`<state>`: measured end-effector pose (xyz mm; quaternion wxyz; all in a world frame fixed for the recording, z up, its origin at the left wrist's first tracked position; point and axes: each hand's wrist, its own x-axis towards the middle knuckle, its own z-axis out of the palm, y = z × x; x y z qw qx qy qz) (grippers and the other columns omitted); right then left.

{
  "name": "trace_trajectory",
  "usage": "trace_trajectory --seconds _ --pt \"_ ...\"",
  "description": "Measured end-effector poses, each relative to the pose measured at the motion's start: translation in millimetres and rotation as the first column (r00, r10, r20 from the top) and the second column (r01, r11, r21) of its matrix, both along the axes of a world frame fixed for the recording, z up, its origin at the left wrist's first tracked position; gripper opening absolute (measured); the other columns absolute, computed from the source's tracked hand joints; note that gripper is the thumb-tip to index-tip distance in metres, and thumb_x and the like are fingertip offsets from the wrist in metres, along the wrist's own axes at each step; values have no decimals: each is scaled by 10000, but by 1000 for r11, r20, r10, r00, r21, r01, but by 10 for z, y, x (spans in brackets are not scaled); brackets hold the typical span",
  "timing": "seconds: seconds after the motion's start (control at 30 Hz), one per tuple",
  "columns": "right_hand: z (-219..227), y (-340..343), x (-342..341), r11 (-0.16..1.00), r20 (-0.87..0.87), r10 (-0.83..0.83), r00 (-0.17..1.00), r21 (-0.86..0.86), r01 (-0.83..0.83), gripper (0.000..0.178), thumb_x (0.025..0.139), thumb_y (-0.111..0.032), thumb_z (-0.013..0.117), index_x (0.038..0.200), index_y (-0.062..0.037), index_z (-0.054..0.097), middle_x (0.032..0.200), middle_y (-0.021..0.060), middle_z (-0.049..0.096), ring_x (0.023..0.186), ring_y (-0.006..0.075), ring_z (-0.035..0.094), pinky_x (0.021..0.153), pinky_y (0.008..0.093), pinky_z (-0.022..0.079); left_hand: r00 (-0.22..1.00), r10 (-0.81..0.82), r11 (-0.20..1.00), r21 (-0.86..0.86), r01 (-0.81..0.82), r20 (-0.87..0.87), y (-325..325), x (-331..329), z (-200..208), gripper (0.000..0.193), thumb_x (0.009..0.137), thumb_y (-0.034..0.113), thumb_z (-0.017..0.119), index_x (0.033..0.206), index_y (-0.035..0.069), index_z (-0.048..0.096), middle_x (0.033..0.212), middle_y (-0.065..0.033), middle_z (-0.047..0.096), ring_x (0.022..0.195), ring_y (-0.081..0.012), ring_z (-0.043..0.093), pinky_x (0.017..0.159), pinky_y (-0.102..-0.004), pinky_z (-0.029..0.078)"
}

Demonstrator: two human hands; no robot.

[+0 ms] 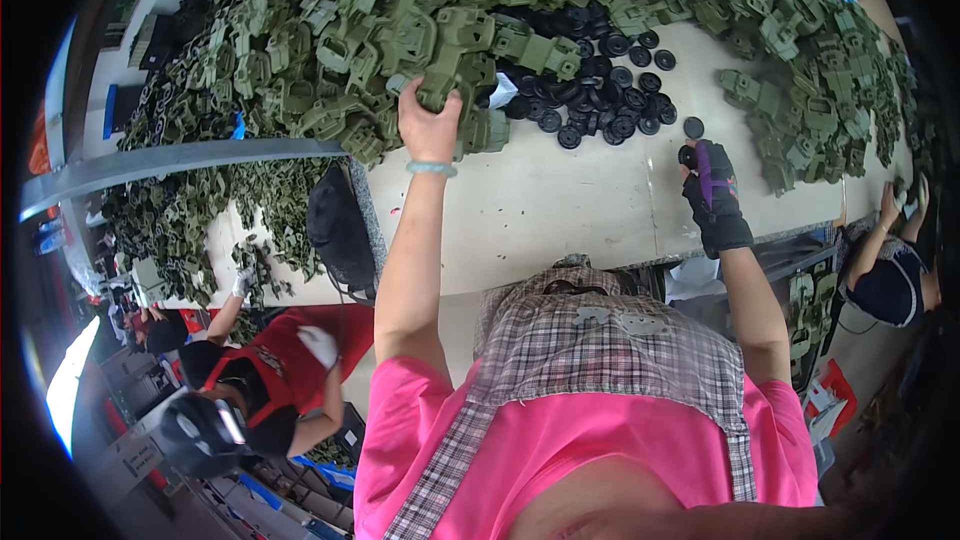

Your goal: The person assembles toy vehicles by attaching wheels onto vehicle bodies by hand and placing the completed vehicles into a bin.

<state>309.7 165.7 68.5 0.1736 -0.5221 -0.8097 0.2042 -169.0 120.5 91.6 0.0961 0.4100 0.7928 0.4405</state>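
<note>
My left hand reaches to the near edge of the big pile and is closed on a green plastic toy vehicle body. A pale green bangle circles that wrist. My right hand, in a black glove with a purple strip, is low over the table on the right. Its fingers are closed on a small black wheel. Just beyond them lies another black wheel. A heap of black toy wheels lies between my two hands, at the far side.
Green vehicle bodies are piled along the back and left, with more parts at right. A metal bar crosses the left side, beside a black bag. Co-workers sit at left and right.
</note>
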Motion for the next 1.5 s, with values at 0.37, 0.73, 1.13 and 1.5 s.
trace_trajectory --seconds 0.37,0.73,1.13,1.5 --pt "60 -410 86 988 -196 -54 979 -150 24 471 824 -129 771 1267 -45 635 1127 187 655 1025 384 664 906 454 558 763 -373 887 -38 460 528 -1100 1257 110 426 913 162 745 1301 44 614 1182 -92 654 1055 -213 636 919 -356 529" --pt "111 -922 -90 895 -349 -33 937 -428 -128 425 862 -150 731 1254 -21 626 1085 165 632 1019 341 642 906 417 537 554 -818 434 -466 771 155 -1045 1614 -725 440 919 243 731 1339 131 664 1329 -133 634 1333 -319 542 1107 -441 451" --pt "275 -971 -109 904 -205 144 968 -372 -213 499 857 -217 787 1303 -58 630 1128 177 661 1130 393 621 980 485 507 509 -859 409 -676 613 -58 -1232 1893 -625 685 717 268 881 1343 170 620 1379 -83 527 1313 -312 494 1022 -510 404" --pt "300 -551 -459 722 98 678 729 -278 -634 533 821 -243 789 1319 -93 670 1095 158 665 1059 387 643 919 482 527 515 -854 433 -659 616 -79 -1243 1902 -632 649 692 237 872 1294 183 633 1338 -66 543 1277 -297 519 989 -489 414"
